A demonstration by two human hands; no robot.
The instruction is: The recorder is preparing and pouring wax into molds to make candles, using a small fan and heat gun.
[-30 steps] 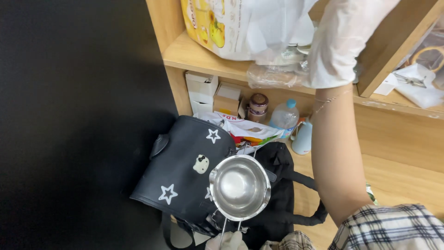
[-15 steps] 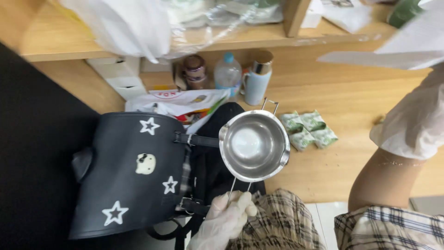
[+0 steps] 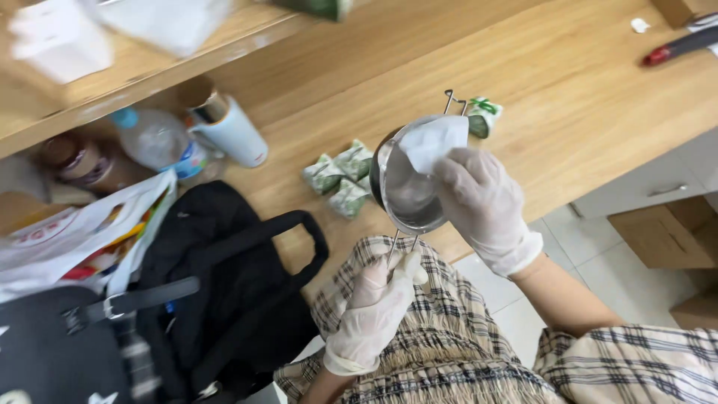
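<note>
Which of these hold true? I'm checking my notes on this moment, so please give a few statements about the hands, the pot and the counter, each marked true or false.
1. The left hand holds the metal pot by its wire handle. True.
2. The right hand presses a white tissue into the pot. True.
3. Both hands are bare. False: both wear thin pale gloves.
4. The pot stands on the wooden counter. False: it is held tilted in the air above the edge.
5. Small green packets lie on the counter beside the pot. True.
6. The black bag hangs from the right hand. False: it lies to the left, untouched.
</note>
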